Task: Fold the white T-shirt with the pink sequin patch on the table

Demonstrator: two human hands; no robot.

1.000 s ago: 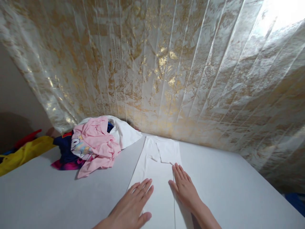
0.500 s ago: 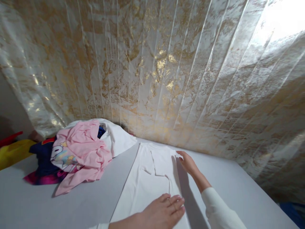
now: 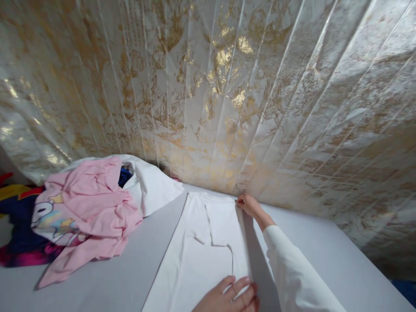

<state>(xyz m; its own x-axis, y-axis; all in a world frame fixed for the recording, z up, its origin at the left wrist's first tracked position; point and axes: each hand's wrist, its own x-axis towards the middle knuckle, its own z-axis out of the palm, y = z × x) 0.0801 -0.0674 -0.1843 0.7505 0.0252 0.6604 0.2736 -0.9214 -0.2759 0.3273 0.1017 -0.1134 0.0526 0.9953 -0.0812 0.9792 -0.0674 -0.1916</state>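
Note:
A white garment [image 3: 208, 260], folded into a long panel, lies on the table in front of me. Loose flaps and creases show on its upper half. My right hand [image 3: 249, 205] pinches its far right corner, fingertips closed on the cloth. My left hand [image 3: 232, 297] rests on the near right part of the garment, fingers apart and slightly bent at its right edge. The lower part of that hand and the near end of the garment are cut off by the bottom of the view.
A heap of clothes lies on the left: a pink top [image 3: 94, 203] with a cartoon print, a white cloth [image 3: 152, 186] and dark blue clothing [image 3: 19, 225]. The grey-white table [image 3: 312, 251] meets a shiny gold-and-silver patterned covering [image 3: 208, 86] along its back edge.
My right hand's fingers have closed on the garment's far right corner. My left hand has slid a little nearer and right, its fingers more bent. The view has shifted right.

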